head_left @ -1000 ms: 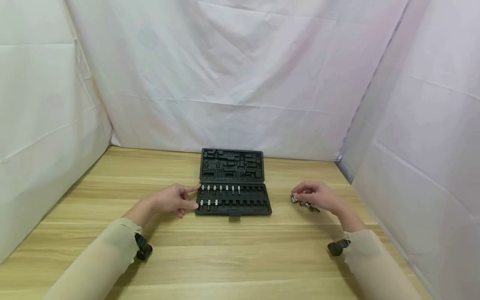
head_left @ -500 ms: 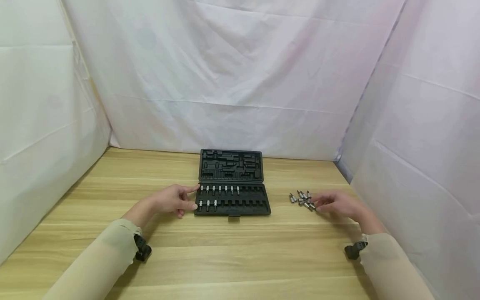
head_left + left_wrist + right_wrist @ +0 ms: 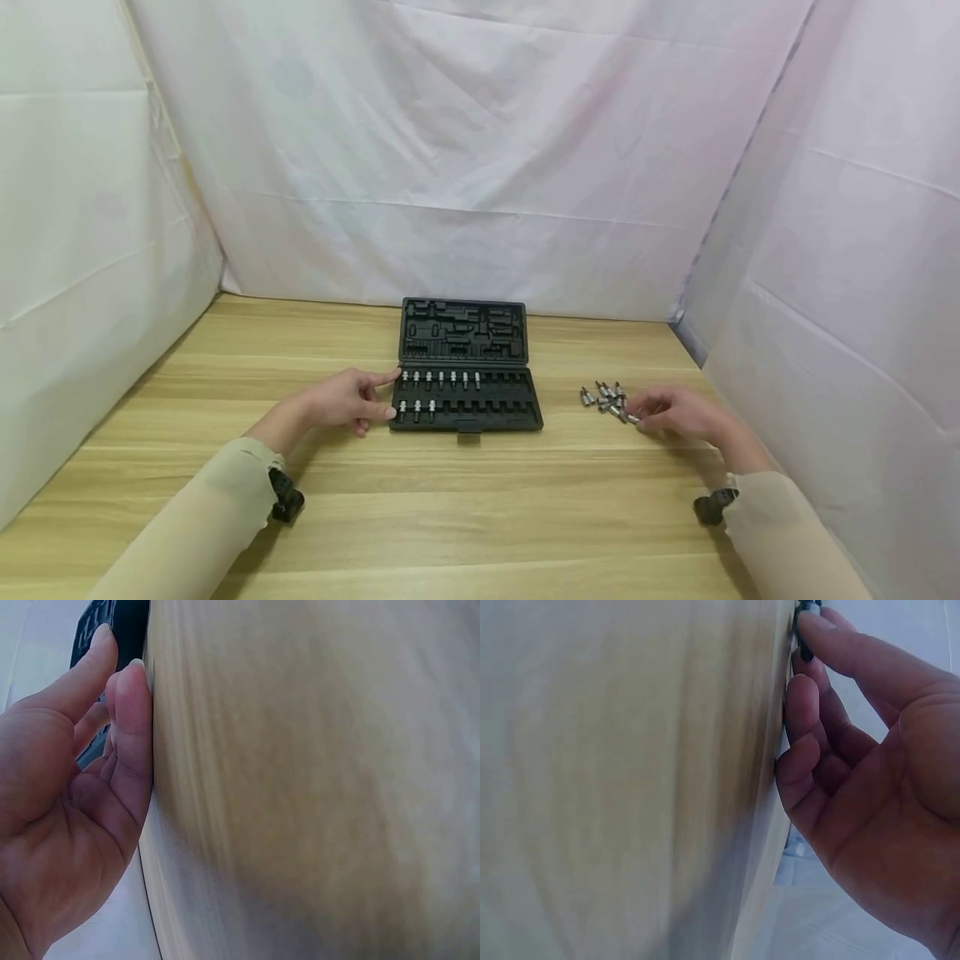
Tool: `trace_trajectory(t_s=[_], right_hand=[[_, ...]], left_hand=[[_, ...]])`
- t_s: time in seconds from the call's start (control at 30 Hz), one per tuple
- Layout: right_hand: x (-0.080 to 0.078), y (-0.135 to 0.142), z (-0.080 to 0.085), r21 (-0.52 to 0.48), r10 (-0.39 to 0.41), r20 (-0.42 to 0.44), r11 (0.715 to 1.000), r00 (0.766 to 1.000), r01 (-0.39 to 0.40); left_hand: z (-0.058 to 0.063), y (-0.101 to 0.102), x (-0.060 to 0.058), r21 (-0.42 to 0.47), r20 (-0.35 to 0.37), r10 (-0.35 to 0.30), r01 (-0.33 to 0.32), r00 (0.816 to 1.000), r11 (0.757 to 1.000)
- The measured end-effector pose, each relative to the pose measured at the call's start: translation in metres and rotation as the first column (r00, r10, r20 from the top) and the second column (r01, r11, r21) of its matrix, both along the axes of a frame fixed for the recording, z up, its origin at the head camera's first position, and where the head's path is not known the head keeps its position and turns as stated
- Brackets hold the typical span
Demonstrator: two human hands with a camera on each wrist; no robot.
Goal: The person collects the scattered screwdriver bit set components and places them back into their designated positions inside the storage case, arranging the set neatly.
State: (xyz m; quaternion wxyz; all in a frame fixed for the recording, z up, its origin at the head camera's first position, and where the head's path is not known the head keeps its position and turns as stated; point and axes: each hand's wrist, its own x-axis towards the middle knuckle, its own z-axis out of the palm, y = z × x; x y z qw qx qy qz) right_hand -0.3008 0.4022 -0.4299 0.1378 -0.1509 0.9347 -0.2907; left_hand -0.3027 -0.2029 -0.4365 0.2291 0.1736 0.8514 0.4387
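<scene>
An unfolded black socket case (image 3: 471, 367) lies on the table, with its lid at the back. Several silver bit sockets (image 3: 441, 380) fill the left part of its back row; 3 stand at the left of the front row. My left hand (image 3: 347, 398) touches the case's left edge with spread thumb and index finger. Right of the case lies a pile of loose bit sockets (image 3: 604, 397). At its right side my right hand (image 3: 675, 412) pinches one bit socket (image 3: 808, 630) between thumb and fingers, low at the table. My fingers partly hide that socket.
The wooden table (image 3: 480, 517) reaches back to a white cloth wall (image 3: 480, 167). More white cloth encloses it at the left and right. A latch (image 3: 469, 436) sticks out from the case's front edge.
My right hand has moved right, from above the pile to its right edge, uncovering the loose sockets. It now pinches one there. The left hand has stayed on the case.
</scene>
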Motion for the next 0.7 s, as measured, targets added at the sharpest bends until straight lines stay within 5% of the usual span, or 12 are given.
trace_trajectory(t_s=[0.3,0.7], right_hand=[[0.005,0.000,0.001,0.011,0.006,-0.049,1.000,0.999,-0.006],[0.007,-0.042,0.026,-0.150,0.020,-0.059,0.988,0.998,-0.029]], left_hand=[[0.001,0.000,-0.001,-0.008,0.007,-0.001,0.001,1.000,1.000],[0.002,0.000,0.000,-0.009,0.006,0.006,-0.006,1.000,1.000]])
